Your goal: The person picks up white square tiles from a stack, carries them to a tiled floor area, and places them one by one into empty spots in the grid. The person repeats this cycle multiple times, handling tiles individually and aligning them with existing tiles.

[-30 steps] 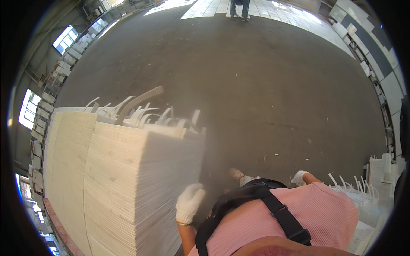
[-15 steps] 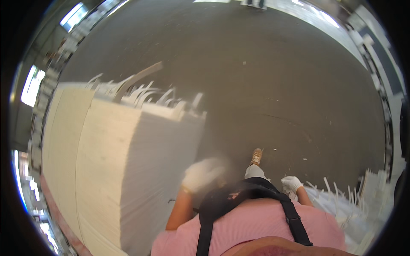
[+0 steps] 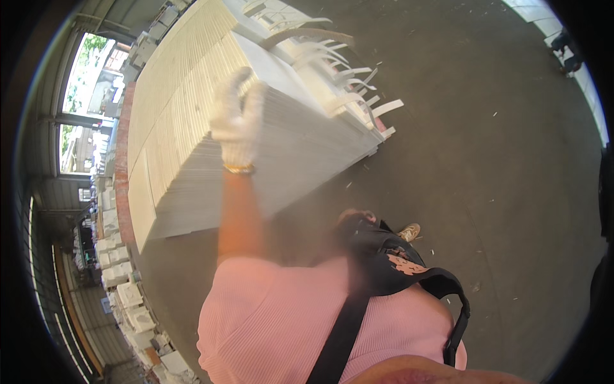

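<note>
Blocks (image 3: 130, 295), pale and squared, line up at my far left. Next I see a tall stack of thin, ridged cream sheets (image 3: 288, 150); the knit-gloved left hand (image 3: 238, 125) sits before its edge, fingers parted, contact uncertain. Flat, curling strips (image 3: 353, 100) fringe the stack's upper-right side, beside dull grey floor (image 3: 492, 160). The right hand's state I cannot tell.
</note>
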Demonstrator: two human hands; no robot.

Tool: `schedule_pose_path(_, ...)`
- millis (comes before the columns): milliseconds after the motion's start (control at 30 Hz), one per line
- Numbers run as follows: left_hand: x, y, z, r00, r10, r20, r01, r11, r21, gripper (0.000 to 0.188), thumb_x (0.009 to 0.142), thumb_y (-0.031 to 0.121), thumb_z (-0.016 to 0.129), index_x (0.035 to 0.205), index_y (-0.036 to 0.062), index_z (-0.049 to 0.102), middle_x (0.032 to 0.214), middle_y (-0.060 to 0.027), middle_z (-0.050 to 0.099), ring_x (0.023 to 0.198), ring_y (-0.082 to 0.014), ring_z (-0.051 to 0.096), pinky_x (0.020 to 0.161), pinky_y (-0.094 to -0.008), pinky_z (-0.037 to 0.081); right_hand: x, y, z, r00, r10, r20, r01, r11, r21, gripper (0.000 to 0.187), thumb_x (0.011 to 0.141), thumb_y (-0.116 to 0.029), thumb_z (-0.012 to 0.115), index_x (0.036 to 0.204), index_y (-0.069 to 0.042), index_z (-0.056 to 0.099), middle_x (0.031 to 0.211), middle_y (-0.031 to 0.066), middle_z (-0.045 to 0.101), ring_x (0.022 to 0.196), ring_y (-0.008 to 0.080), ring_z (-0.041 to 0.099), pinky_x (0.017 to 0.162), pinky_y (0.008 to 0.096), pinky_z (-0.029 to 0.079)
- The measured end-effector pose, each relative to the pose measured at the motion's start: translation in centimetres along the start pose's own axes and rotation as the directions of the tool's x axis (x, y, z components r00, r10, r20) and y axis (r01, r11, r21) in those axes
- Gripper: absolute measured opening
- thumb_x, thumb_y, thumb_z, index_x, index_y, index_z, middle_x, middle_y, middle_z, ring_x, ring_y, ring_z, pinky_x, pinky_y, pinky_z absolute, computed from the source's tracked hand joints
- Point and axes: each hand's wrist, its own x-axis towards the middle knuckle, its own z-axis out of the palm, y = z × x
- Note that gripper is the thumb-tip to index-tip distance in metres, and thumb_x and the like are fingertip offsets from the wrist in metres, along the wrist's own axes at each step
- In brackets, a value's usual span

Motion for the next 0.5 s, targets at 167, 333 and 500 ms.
schedule_pose_path(167,1.1,-4.9,1.2,0.998,0.053,0.017,-0.053,0.844,0.533,0.033,0.095,0.032,0.062,0.11,0.0054,0.075,0.106,-0.0166,0.074,0.102,-0.0313,0.07,0.093,-0.0429,0.055,7.6,1.5,-9.6,0.911,-0.379,-0.162,0.305,0.884,-0.353,0.016,0.082,-0.017,0.066,0.084,-0.002,0.07,0.071,0.0154,0.066,0.065,0.032,0.067,0.058,0.043,0.053)
schedule_pose_path(333,0.0,-7.7,3.3,0.993,-0.073,-0.096,0.114,0.836,0.536,0.039,0.1,0.034,0.051,0.105,0.0052,0.077,0.108,-0.0146,0.075,0.1,-0.0282,0.071,0.092,-0.0393,0.055,14.5,-8.5,-21.6,0.977,0.097,-0.191,0.06,0.732,0.679,0.027,0.095,-0.023,0.067,0.117,-0.008,0.07,0.07,-0.0014,0.058,0.056,0.01,0.054,0.047,0.0267,0.041)
schedule_pose_path(500,0.4,-8.6,4.6,0.981,0.058,-0.186,0.04,0.875,0.483,0.032,0.095,0.02,0.053,0.098,-0.0025,0.075,0.101,-0.018,0.075,0.09,-0.0331,0.072,0.086,-0.039,0.057,19.9,-22.0,-28.5,1.0,0.02,-0.009,-0.008,0.696,0.718,0.03,0.095,-0.024,0.069,0.12,-0.008,0.071,0.076,-0.0019,0.062,0.061,0.0082,0.056,0.049,0.0254,0.042)
